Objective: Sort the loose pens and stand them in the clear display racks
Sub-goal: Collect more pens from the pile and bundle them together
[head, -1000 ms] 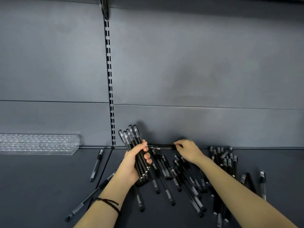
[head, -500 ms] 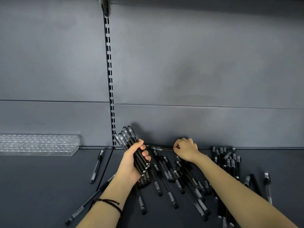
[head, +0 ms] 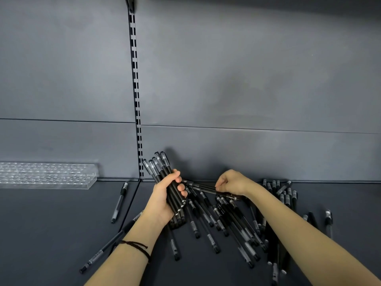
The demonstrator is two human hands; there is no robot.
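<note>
The right hand (head: 233, 182) has curled, fingers (head: 219, 185) pinching loose pens (head: 203, 186); left hand (head: 162, 201) fingers clench the pen bundle (head: 162, 168)

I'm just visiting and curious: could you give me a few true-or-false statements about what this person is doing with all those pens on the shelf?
1. The left hand grips a bundle of black pens. True.
2. The clear plastic rack is already full of pens. False: no pen stands in it.
3. The right hand pinches a single black pen near the back of the dark shelf. True.
4. The rack sits right of the loose pile of pens. False: it sits left of the pile.
5. A dark cord bracelet circles the right wrist. False: it is on the left wrist.
</note>
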